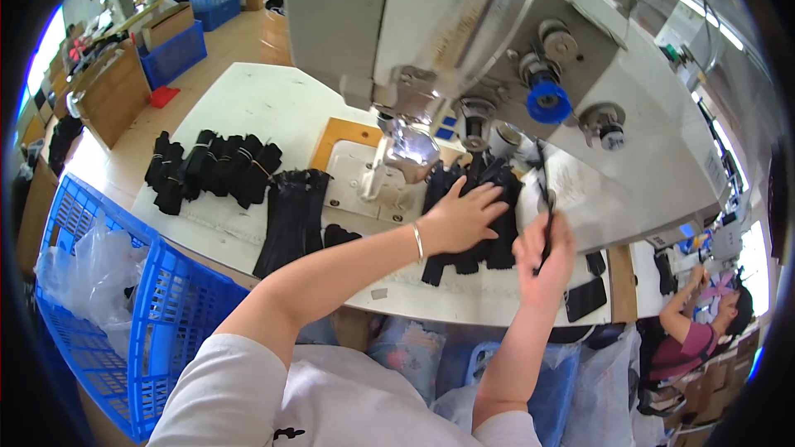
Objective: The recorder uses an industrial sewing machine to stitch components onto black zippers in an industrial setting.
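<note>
My left hand point(464, 217) lies with fingers spread on a heap of black fabric pieces point(501, 240), to the right of the sewing machine's needle area point(397, 157). My right hand point(542, 255) is closed around dark scissors point(543, 190), slightly blurred, whose blades point away from me beside the heap's right edge. Left of the needle plate point(348, 170), a stack of long black fabric strips point(291, 215) rests on the white table point(240, 99). Several black bundles tied with thin bands point(219, 164) sit farther left. A smaller black piece point(339, 235) is partly hidden by my left forearm.
The machine head point(339, 25) overhangs the table's far side. A blue plastic crate point(149, 323) with clear bags stands at the left front. A flat black rectangular object point(586, 300) lies at the table's right front. Another person point(691, 323) sits at the right.
</note>
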A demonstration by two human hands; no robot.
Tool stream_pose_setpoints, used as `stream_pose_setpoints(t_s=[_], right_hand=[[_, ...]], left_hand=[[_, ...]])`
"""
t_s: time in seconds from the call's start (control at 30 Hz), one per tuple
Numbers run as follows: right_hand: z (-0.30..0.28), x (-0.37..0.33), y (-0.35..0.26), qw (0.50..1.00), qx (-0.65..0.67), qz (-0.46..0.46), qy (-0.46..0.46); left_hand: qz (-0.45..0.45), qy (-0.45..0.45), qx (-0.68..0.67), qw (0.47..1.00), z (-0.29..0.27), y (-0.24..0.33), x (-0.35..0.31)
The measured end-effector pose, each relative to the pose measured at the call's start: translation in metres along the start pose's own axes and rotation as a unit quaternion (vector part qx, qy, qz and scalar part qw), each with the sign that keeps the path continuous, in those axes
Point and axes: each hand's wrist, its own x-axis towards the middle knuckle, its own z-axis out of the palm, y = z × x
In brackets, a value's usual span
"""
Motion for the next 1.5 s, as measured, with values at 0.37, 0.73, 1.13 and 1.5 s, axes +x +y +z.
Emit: stream_pose_setpoints(t_s=[0.37,0.73,1.13,1.5], right_hand=[[-0.012,-0.107,0.083,0.848,0.289,0.443,0.004],[0.022,-0.134,0.108,0.907,-0.354,-0.017,-0.228],[0.01,-0.155,0.101,0.85,-0.452,0.073,-0.262],[0.029,-0.114,0.104,0.955,-0.263,0.136,-0.02]], left_hand=[[-0.264,0.016,-0.604,0.752,-0.095,0.074,-0.128],[-0.304,0.092,-0.521,0.792,-0.117,0.081,-0.193],[-0.341,0.085,-0.457,0.817,-0.123,0.066,-0.196],[-0.248,-0.029,0.063,0.966,-0.108,-0.011,-0.175]])
